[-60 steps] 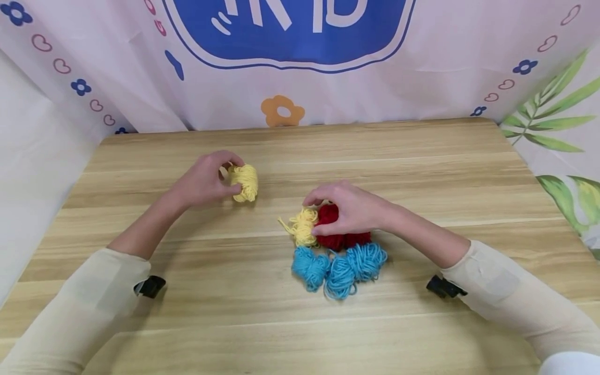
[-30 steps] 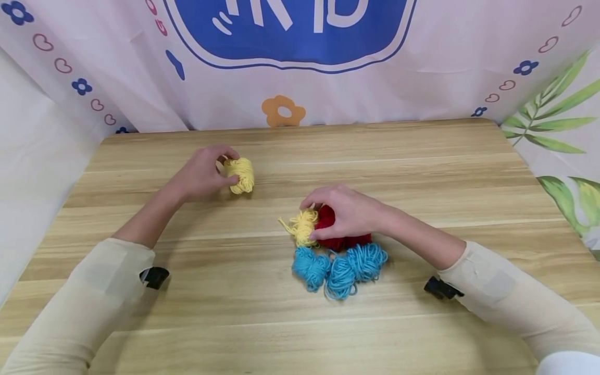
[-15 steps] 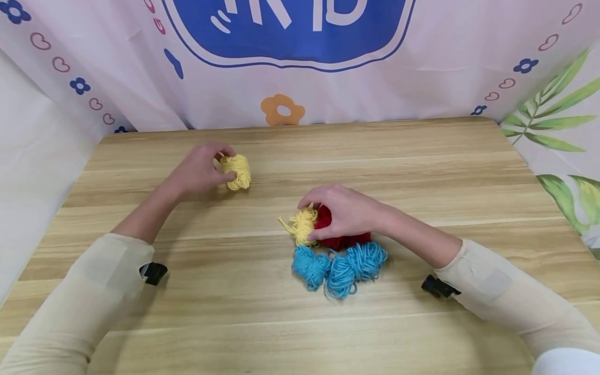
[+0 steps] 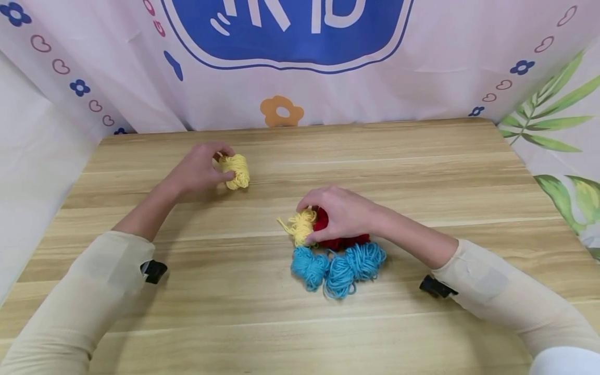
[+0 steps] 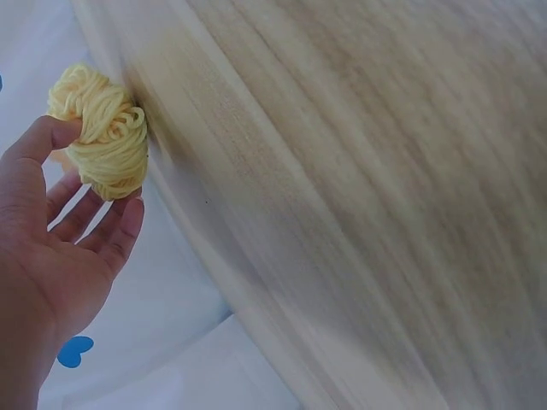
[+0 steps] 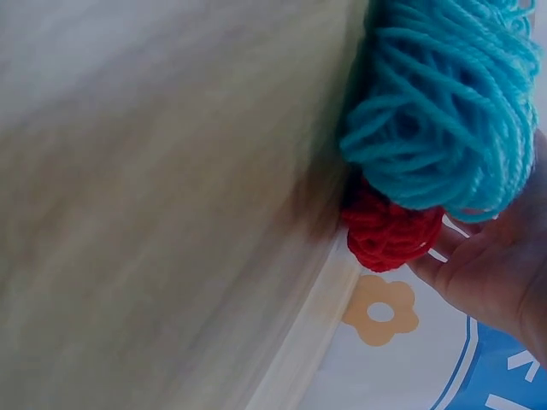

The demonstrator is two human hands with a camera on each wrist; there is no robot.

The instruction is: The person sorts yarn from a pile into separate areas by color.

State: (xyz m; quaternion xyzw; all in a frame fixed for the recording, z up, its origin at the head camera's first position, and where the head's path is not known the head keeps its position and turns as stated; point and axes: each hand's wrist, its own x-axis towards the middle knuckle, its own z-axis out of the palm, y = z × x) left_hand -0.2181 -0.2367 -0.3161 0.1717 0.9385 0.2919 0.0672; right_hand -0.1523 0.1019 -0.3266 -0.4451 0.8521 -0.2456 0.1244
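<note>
My left hand (image 4: pixel 200 169) pinches a yellow yarn skein (image 4: pixel 239 172) between thumb and fingers, at the back left of the table; the left wrist view shows the same skein (image 5: pixel 104 132) at the fingertips. Right of centre, my right hand (image 4: pixel 344 213) spans a second yellow yarn skein (image 4: pixel 302 227), thumb at its near side and a finger at its far side. Dark red yarn (image 4: pixel 352 241) lies under and behind that palm, partly hidden. Blue yarn bundles (image 4: pixel 353 268) sit in front, touching the group. Blue yarn (image 6: pixel 444 111) blocks much of the right wrist view.
A wood-grain table (image 4: pixel 234 312) carries everything. Behind it hangs a printed cloth (image 4: pixel 398 94) with a blue emblem and flowers. Black wrist cameras (image 4: pixel 153 272) are strapped at both beige sleeves (image 4: pixel 501 291).
My left hand has carried its yellow skein a little back and to the left. My right hand has slid slightly left over the other yellow skein. The blue yarn stays put.
</note>
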